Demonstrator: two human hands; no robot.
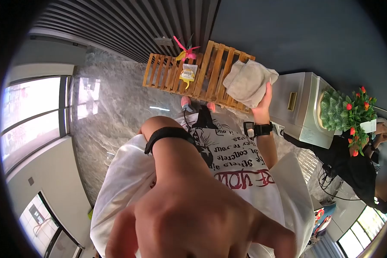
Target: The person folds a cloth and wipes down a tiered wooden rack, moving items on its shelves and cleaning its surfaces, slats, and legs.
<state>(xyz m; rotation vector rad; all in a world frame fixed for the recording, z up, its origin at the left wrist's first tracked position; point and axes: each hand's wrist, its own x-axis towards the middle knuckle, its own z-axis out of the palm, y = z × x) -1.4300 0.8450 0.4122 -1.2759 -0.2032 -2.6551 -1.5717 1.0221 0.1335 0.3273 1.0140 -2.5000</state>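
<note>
A dark wall (318, 38) and a grey marbled floor (116, 112) framed a slatted wooden worktop (217, 77), where a person in a white printed shirt (245, 157) stood facing its near edge. A metal cabinet (288, 101) was just to the right, and beyond it another person (359, 176), in black, had a hand raised near a bunch of red flowers (352, 131).

At the worktop's right end, the wearer's right hand (262, 107) held a folded grey-beige cloth (250, 81) by its near right edge, the fingers (268, 91) partly closed on it; whether the slats bore its weight could not be told. The left hand (180, 215), raised close to the camera, had its fingers bent and spread, their tips cut off by the view, with no object visible in them.

The moment looked like one of steadying the cloth one-handed; shifting it would call for a firm edge grip and care to keep its folds together. A pink and yellow flower (186, 52) and a small packet (188, 73) sat farther left.
</note>
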